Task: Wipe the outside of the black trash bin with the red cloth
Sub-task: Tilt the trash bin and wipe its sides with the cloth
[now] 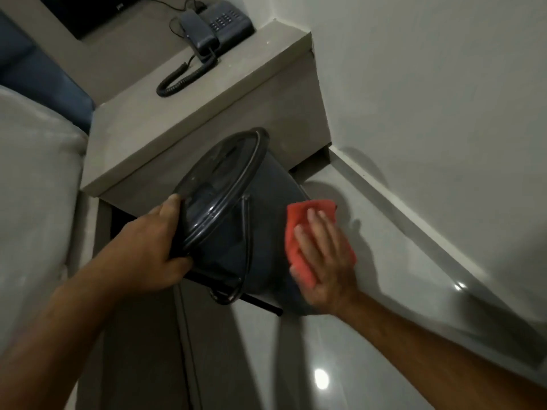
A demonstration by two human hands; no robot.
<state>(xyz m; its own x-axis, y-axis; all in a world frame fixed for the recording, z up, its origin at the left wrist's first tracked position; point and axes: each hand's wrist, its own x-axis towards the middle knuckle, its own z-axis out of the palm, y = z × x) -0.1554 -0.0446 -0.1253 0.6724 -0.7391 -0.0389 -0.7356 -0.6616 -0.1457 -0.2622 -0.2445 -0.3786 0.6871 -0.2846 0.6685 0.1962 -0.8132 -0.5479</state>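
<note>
- Head view, centre of the frame: the black trash bin [236, 232] is tipped over towards the left, its round lid facing the upper left and its body slanting down to the lower right; it sits in front of the grey nightstand [207, 113] and above the glossy pale floor [325, 365]
- The bin's look: dark, smooth and slightly shiny; a lid with a raised ring rim that catches the light; a thin metal bar runs down its side towards a bent loop and a flat black pedal piece at the lower edge; the picture is a little blurred, so finer marks cannot be made out
- The left hand [154, 247], left of centre, is clenched around the lid's rim, thumb on top near the edge and fingers wrapped beneath
- The right hand [322, 255], right of centre, lies flat with fingers spread, pressing the red cloth [299, 229] against the bin's side; the cloth is folded, coral red, and shows above and to the left of the fingers
- Upper centre of the frame: a dark corded telephone [216, 28] rests on the nightstand, its coiled cord trailing towards the left; its keypad shows, but the keys are too small to read
- No brand, label or writing on the bin or cloth can be read
</note>
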